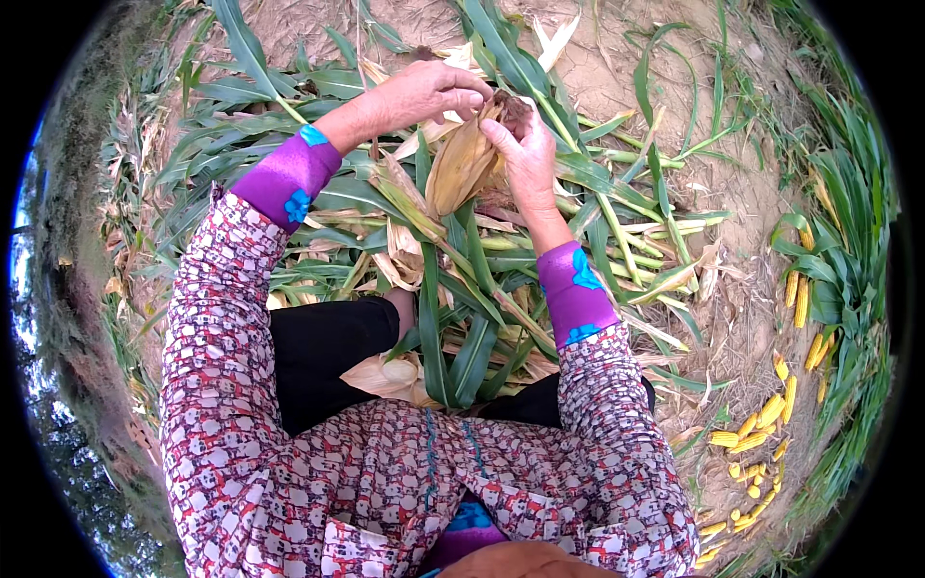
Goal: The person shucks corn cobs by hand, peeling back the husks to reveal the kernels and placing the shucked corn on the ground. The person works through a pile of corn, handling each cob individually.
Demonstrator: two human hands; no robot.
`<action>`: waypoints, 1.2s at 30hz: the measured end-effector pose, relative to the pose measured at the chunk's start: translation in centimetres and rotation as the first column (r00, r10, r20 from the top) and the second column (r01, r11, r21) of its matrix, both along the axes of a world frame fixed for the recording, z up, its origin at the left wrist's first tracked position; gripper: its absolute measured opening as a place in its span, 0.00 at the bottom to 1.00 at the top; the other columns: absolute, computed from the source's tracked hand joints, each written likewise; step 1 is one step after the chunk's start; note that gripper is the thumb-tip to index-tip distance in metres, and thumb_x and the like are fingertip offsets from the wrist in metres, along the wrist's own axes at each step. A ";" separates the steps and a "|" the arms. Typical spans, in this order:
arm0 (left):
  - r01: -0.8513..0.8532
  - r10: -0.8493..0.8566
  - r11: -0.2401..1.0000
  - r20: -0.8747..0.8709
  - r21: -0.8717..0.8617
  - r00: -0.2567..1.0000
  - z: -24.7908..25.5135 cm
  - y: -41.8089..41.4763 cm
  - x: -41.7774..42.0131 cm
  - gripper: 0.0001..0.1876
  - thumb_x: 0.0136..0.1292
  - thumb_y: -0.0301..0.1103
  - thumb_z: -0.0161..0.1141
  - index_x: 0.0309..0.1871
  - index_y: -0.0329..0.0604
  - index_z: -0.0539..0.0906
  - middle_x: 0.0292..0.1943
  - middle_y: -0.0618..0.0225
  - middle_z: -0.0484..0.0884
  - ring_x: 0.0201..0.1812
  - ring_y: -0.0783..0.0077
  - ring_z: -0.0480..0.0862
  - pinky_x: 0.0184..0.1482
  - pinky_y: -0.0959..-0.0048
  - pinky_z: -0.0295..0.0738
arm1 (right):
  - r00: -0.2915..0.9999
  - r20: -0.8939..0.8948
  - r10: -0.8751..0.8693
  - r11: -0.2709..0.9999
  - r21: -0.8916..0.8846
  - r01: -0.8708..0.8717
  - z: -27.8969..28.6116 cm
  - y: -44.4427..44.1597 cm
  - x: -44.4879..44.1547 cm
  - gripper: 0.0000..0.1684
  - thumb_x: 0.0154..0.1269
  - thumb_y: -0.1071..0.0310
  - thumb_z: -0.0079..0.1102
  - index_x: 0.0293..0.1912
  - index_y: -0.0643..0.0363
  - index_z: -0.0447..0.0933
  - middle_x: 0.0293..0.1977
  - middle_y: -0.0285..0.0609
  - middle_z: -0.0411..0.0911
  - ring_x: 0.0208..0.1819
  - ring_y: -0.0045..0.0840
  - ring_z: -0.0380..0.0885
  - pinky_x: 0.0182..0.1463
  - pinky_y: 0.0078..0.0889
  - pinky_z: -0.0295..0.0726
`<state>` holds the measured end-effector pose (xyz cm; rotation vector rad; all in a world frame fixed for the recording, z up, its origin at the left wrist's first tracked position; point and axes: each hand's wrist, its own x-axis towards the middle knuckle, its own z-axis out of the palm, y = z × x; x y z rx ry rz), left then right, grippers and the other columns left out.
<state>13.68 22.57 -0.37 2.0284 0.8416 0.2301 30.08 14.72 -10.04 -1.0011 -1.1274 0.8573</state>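
An ear of corn (462,165) in a dry tan husk hangs tilted in front of me, brown silk (514,110) at its upper tip. My right hand (526,148) grips that tip from the right, with the thumb lying across the husk. On the other side, my left hand (449,92) pinches the husk edge beside the silk with thumb and fingertips. The ear's lower end sits close to a cut corn stalk (462,253); whether they are joined cannot be told. The kernels are hidden by the husk.
Green corn stalks and leaves (340,195) lie piled under my hands and between my legs. Loose dry husks (405,253) are mixed in. Several bare yellow cobs (769,412) are strewn over dry soil (730,318) at right, beside more green corn leaves (845,282).
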 end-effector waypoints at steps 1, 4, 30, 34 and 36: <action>0.029 -0.003 0.955 -0.088 0.296 0.996 -0.1 -0.8 0.6 0.19 0.67 0.46 0.53 0.54 0.44 0.79 0.39 0.59 0.83 0.41 0.57 0.83 0.43 0.62 0.77 | 1.000 0.008 0.000 1.000 -0.014 0.000 0.1 0.1 -0.1 0.23 0.55 0.61 0.69 0.47 0.61 0.75 0.31 0.36 0.79 0.30 0.19 0.75 0.38 0.24 0.75; 0.032 0.045 0.822 -0.121 0.569 0.992 -0.7 -2.0 0.8 0.16 0.66 0.44 0.55 0.46 0.41 0.79 0.31 0.51 0.81 0.36 0.47 0.81 0.37 0.58 0.76 | 0.998 0.027 -0.060 0.998 -0.015 0.060 0.9 -0.4 -0.5 0.22 0.55 0.67 0.69 0.47 0.63 0.72 0.30 0.37 0.79 0.28 0.17 0.76 0.36 0.21 0.76; 0.064 0.236 0.645 -0.278 0.761 0.931 -0.1 -3.7 3.0 0.07 0.56 0.37 0.56 0.36 0.48 0.80 0.25 0.61 0.82 0.27 0.57 0.83 0.32 0.60 0.78 | 0.885 0.392 -0.252 0.962 0.202 0.185 2.2 -0.2 -0.1 0.12 0.54 0.73 0.62 0.40 0.65 0.73 0.29 0.48 0.77 0.28 0.32 0.77 0.35 0.31 0.76; -0.063 0.239 0.650 -0.125 0.757 0.963 -0.9 -3.8 2.0 0.08 0.53 0.35 0.56 0.35 0.46 0.79 0.27 0.62 0.82 0.32 0.57 0.83 0.36 0.61 0.77 | 0.912 0.356 -0.203 0.970 0.202 0.138 3.0 -0.5 -0.9 0.11 0.52 0.75 0.61 0.37 0.64 0.73 0.26 0.45 0.75 0.25 0.27 0.74 0.32 0.28 0.75; -0.101 0.180 0.617 -0.014 0.781 0.984 -1.6 -3.5 1.7 0.09 0.53 0.35 0.54 0.37 0.47 0.79 0.28 0.63 0.83 0.33 0.59 0.83 0.37 0.62 0.78 | 0.886 0.408 -0.223 0.961 0.244 0.130 2.8 -0.3 -0.9 0.10 0.52 0.76 0.60 0.36 0.64 0.73 0.26 0.45 0.74 0.25 0.27 0.75 0.32 0.28 0.75</action>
